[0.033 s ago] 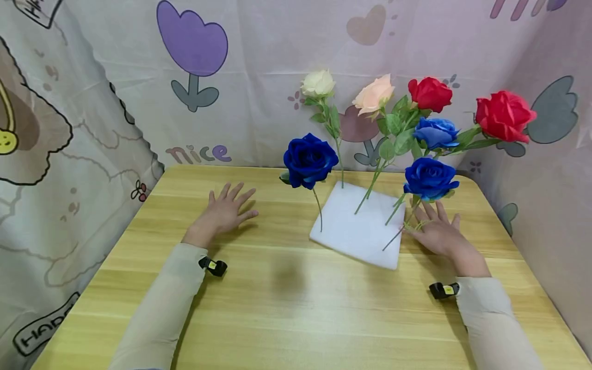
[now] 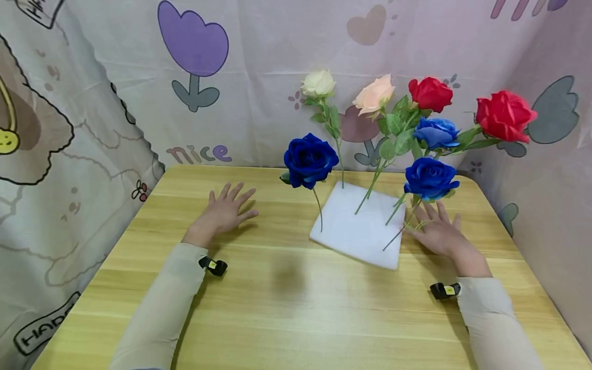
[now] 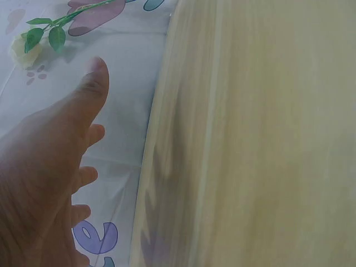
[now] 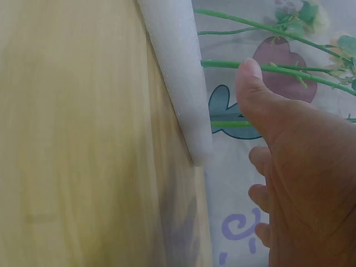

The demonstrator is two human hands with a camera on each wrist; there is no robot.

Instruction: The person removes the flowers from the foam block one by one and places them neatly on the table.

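Note:
A white foam slab (image 2: 347,226) lies on the table with several artificial roses standing in it by their stems. On its left rises a dark blue rose (image 2: 311,160); behind are a white rose (image 2: 318,83) and a peach rose (image 2: 373,95). Two red roses, one upper (image 2: 430,94) and one far right (image 2: 505,116), lean right, near a lighter blue rose (image 2: 436,133) and a front blue rose (image 2: 431,178). My left hand (image 2: 224,211), fingers spread, is left of the slab, holding nothing. Beside the slab's right edge, my right hand (image 2: 441,235) has fingers extended, partly behind the front blue rose.
The wooden table (image 2: 259,308) reaches back to a printed curtain (image 2: 259,103), which also hangs along the left and right sides. A small black wrist device (image 2: 214,266) sits at the left cuff, another (image 2: 445,291) at the right cuff.

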